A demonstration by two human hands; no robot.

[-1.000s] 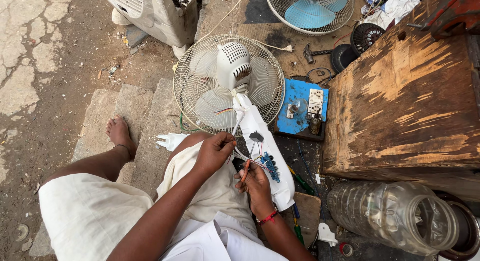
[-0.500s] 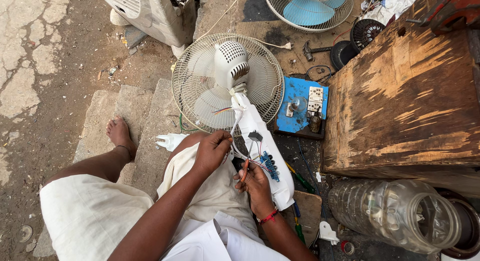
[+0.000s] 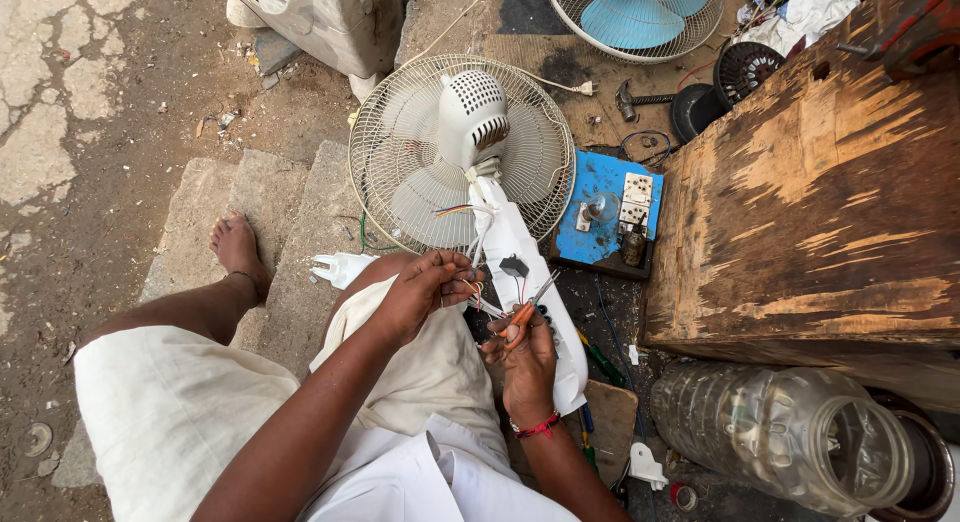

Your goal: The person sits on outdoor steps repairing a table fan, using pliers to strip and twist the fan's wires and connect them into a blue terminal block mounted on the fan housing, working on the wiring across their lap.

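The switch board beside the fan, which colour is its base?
The switch board has a blue base with white switches; the head view shows it.

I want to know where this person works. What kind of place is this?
Probably a roadside fan repair spot, outdoors. A fan lies opened with wires out, another fan waits behind, and a hammer lies on the ground.

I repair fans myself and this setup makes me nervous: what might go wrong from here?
The left hand pinches thin coloured wires close to the orange-handled cutters in the right hand, so a slip may nick a finger or the wrong wire. The white fan lies propped across the lap and might shift.
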